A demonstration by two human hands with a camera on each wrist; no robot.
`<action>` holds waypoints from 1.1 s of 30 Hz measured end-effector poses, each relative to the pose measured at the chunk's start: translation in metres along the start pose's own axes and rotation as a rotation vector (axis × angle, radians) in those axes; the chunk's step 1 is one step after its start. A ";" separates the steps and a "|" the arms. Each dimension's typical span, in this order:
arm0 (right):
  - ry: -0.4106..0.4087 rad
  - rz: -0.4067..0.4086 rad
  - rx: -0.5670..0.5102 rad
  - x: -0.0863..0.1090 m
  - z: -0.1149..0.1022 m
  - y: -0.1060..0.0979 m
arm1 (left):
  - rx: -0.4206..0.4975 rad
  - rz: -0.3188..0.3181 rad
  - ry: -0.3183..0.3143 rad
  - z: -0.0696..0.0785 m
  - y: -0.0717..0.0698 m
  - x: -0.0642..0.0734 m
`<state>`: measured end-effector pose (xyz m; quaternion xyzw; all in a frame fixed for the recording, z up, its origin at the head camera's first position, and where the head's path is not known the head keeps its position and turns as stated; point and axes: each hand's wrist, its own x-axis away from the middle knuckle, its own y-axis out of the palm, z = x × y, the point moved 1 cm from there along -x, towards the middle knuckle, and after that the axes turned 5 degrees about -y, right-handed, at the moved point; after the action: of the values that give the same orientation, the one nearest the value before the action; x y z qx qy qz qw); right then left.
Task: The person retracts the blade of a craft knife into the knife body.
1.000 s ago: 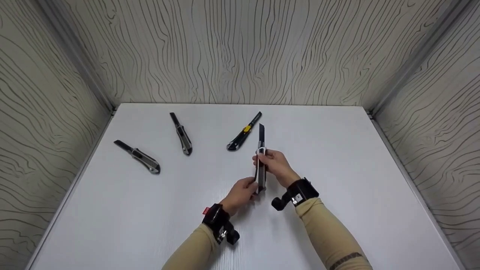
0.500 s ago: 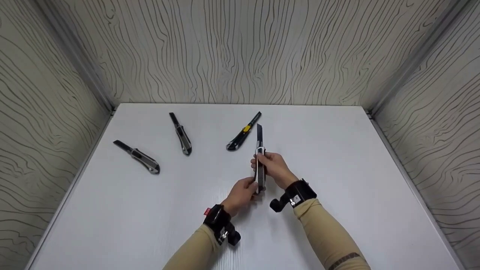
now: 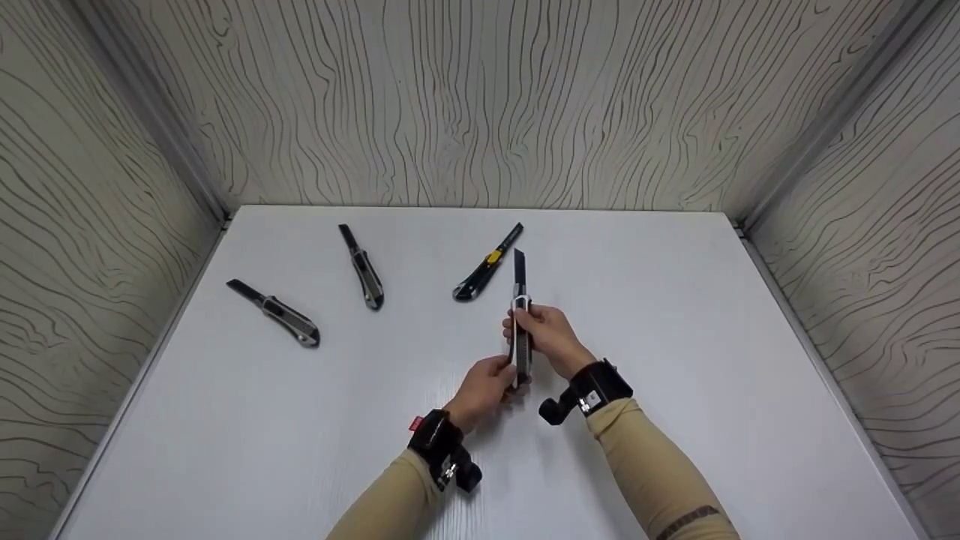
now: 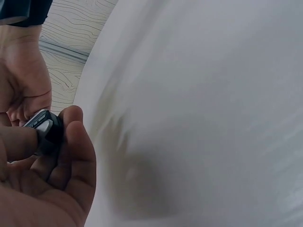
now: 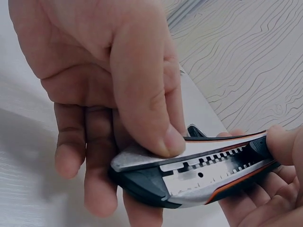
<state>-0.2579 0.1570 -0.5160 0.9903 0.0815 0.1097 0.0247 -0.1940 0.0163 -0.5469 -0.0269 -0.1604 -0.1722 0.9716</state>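
A utility knife (image 3: 521, 337) with a silver and dark handle is held above the table, its black blade pointing to the far side. My left hand (image 3: 481, 391) pinches the tail end of the handle between thumb and fingers. Farther up, my right hand (image 3: 553, 334) grips the handle near its front, the thumb lying over it. In the right wrist view that thumb (image 5: 280, 145) presses on the slider, beside a toothed slot. The left wrist view shows the handle's dark end (image 4: 49, 130) between the left thumb and fingers; the blade is hidden there.
A black utility knife with a yellow slider (image 3: 487, 264) lies just beyond my hands. Two grey utility knives, one upper left (image 3: 364, 270) and one farther left (image 3: 279, 315), rest on the white table (image 3: 675, 285). Wood-patterned panels (image 3: 450, 105) stand around its back and sides.
Both hands keep their hold on the knife. It has shifted very slightly to the left along with the right hand. The knives on the table have not moved.
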 end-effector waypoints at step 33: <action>-0.030 -0.025 0.009 -0.001 0.006 -0.002 | -0.015 0.036 0.002 -0.002 -0.001 -0.001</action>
<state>-0.2578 0.1584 -0.5218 0.9908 0.0942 0.0941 0.0227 -0.1944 0.0156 -0.5492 -0.0368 -0.1577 -0.1557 0.9744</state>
